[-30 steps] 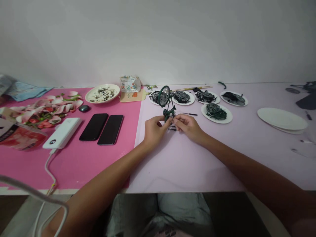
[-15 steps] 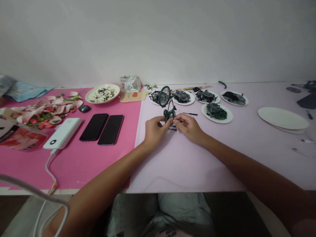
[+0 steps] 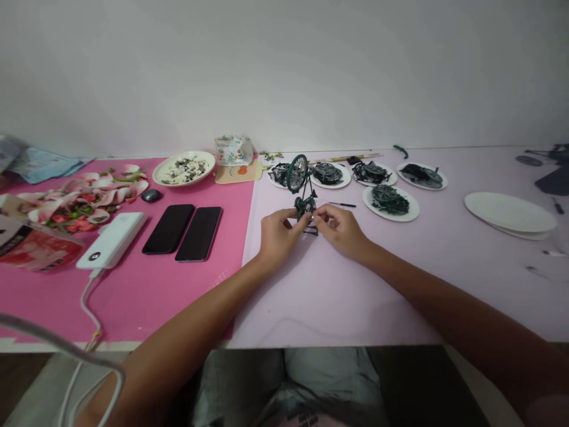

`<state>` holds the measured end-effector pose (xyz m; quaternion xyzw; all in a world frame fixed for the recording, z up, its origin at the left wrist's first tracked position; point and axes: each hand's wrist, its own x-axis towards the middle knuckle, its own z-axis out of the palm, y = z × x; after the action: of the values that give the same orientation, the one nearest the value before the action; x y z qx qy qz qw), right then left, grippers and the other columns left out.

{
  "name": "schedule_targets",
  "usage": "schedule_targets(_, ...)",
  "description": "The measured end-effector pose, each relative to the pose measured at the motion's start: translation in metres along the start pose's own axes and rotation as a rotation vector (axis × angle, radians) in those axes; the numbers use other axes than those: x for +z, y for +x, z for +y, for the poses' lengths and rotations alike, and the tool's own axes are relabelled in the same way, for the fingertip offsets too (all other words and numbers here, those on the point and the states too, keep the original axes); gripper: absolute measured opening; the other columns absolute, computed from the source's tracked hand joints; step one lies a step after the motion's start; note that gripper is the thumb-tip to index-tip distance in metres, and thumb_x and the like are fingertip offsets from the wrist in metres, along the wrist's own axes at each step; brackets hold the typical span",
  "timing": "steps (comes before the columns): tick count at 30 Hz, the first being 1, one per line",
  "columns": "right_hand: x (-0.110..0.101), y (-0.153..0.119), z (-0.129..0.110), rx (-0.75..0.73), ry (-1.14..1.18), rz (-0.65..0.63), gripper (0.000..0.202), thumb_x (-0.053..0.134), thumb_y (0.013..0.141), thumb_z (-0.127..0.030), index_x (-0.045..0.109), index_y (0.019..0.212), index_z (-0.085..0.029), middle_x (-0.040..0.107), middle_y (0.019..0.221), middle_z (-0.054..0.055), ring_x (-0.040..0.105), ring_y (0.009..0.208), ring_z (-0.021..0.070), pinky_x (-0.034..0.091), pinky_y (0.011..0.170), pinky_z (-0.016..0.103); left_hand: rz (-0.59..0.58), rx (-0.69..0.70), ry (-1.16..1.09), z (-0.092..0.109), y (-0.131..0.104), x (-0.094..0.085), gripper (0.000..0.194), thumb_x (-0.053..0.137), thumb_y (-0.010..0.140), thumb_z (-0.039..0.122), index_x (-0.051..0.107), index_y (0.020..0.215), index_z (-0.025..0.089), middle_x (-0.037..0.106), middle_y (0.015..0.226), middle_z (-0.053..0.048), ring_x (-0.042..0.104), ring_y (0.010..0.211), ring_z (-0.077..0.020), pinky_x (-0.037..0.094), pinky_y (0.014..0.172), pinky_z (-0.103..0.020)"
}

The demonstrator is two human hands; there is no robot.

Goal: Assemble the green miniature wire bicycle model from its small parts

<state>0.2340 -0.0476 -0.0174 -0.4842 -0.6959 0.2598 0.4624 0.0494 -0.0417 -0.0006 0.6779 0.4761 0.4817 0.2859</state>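
A small dark green model bicycle [image 3: 297, 174] stands tilted over the pale part of the table, its spoked wheel raised. My left hand [image 3: 281, 233] has thumb and fingers closed on its lower part. From the right, my right hand [image 3: 340, 230] meets it in a pinch, fingertips on a tiny light-coloured piece at the bicycle's low end; that piece is too small to name. Just behind my right hand lies a thin black screwdriver-like tool [image 3: 343, 204]. Several white plates of dark parts sit behind, one [image 3: 414, 218] bearing green pieces.
To the left, on pink, are two phones [image 3: 199, 234], a white power bank [image 3: 112, 240] with a cable, a dark mouse [image 3: 151, 196] and a bowl [image 3: 207, 173]. Stacked white plates [image 3: 511, 212] lie at the right.
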Motion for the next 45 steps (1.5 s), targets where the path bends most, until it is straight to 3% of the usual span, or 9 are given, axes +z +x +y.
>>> schedule_targets(4, -0.0001, -0.0008, 0.0007, -0.008, -0.006, -0.005, 0.016, 0.066, 0.095, -0.034, 0.073, 0.095, -0.02, 0.067, 0.074, 0.0, 0.046, 0.055, 0.0112, 0.035, 0.051, 0.027, -0.004, -0.006, -0.005, 0.0006, -0.0006, -0.0003, 0.038, 0.074, 0.091, 0.041, 0.061, 0.062, 0.019, 0.05, 0.055, 0.004, 0.038, 0.055, -0.0121, 0.029, 0.058, -0.031)
schedule_targets(10, -0.0011, -0.0013, -0.0004, -0.095, -0.089, 0.03, 0.013, 0.068, 0.093, -0.03, 0.076, 0.095, -0.02, 0.065, 0.069, -0.002, 0.048, 0.054, 0.011, 0.039, 0.055, 0.027, -0.005, -0.003, -0.003, 0.0006, 0.0, -0.0008, 0.043, 0.074, 0.09, 0.044, 0.058, 0.06, 0.02, 0.046, 0.054, 0.004, 0.038, 0.055, -0.0125, 0.031, 0.058, -0.03)
schedule_targets(16, -0.0017, -0.0013, -0.003, -0.187, -0.252, 0.098, 0.015, 0.069, 0.091, -0.03, 0.081, 0.097, -0.023, 0.072, 0.072, 0.002, 0.059, 0.061, 0.0171, 0.049, 0.064, 0.032, 0.01, 0.012, 0.0, -0.0016, 0.0004, -0.0007, 0.041, 0.074, 0.09, 0.045, 0.059, 0.062, 0.02, 0.042, 0.053, 0.004, 0.038, 0.056, -0.0133, 0.03, 0.058, -0.031)
schedule_targets(22, -0.0019, -0.0019, -0.0033, -0.222, -0.324, 0.112, 0.015, 0.07, 0.09, -0.033, 0.082, 0.092, -0.024, 0.077, 0.074, 0.005, 0.063, 0.063, 0.0202, 0.053, 0.068, 0.036, 0.011, 0.011, 0.003, -0.0007, 0.0003, -0.0012, 0.04, 0.074, 0.09, 0.044, 0.059, 0.061, 0.02, 0.047, 0.054, 0.003, 0.041, 0.057, -0.014, 0.032, 0.059, -0.031)
schedule_targets(25, -0.0015, -0.0027, -0.0048, -0.183, -0.257, 0.112, 0.014, 0.07, 0.089, -0.031, 0.082, 0.093, -0.023, 0.075, 0.073, 0.004, 0.059, 0.059, 0.0173, 0.051, 0.064, 0.034, 0.007, 0.008, -0.005, 0.0, 0.0003, -0.0014, 0.041, 0.074, 0.09, 0.044, 0.059, 0.061, 0.02, 0.048, 0.055, 0.003, 0.041, 0.057, -0.0137, 0.032, 0.059, -0.031)
schedule_targets(28, -0.0009, -0.0024, -0.0064, -0.052, -0.11, 0.07, 0.015, 0.07, 0.09, -0.033, 0.08, 0.093, -0.021, 0.071, 0.07, 0.002, 0.055, 0.055, 0.0146, 0.046, 0.057, 0.031, -0.002, 0.006, -0.015, -0.0003, 0.0004, -0.0012, 0.041, 0.074, 0.09, 0.045, 0.058, 0.062, 0.02, 0.047, 0.055, 0.004, 0.039, 0.057, -0.013, 0.031, 0.059, -0.031)
schedule_targets(33, 0.0005, 0.0016, -0.0053, 0.13, 0.172, 0.016, 0.023, 0.072, 0.089, -0.042, 0.076, 0.088, -0.019, 0.068, 0.067, 0.002, 0.06, 0.06, 0.0165, 0.048, 0.057, 0.03, -0.012, 0.005, -0.028, -0.0014, 0.0003, -0.0012, 0.044, 0.073, 0.09, 0.047, 0.056, 0.061, 0.02, 0.046, 0.055, 0.004, 0.038, 0.057, -0.0128, 0.03, 0.059, -0.031)
schedule_targets(38, 0.0007, 0.0031, -0.0032, 0.136, 0.204, 0.011, 0.023, 0.074, 0.088, -0.043, 0.074, 0.084, -0.02, 0.063, 0.064, 0.0, 0.055, 0.058, 0.0151, 0.045, 0.056, 0.029, -0.021, -0.005, -0.02, -0.0007, 0.0, -0.0016, 0.04, 0.074, 0.09, 0.047, 0.06, 0.063, 0.02, 0.046, 0.055, 0.004, 0.039, 0.057, -0.0133, 0.029, 0.058, -0.031)
schedule_targets(45, 0.0018, -0.0002, -0.0018, 0.083, 0.078, 0.046, 0.023, 0.073, 0.09, -0.043, 0.075, 0.088, -0.02, 0.066, 0.071, 0.001, 0.05, 0.059, 0.0137, 0.04, 0.054, 0.028, -0.021, -0.029, -0.042, -0.0006, 0.0012, -0.0013, 0.051, 0.073, 0.09, 0.049, 0.048, 0.056, 0.021, 0.036, 0.053, 0.005, 0.033, 0.055, -0.0122, 0.027, 0.056, -0.031)
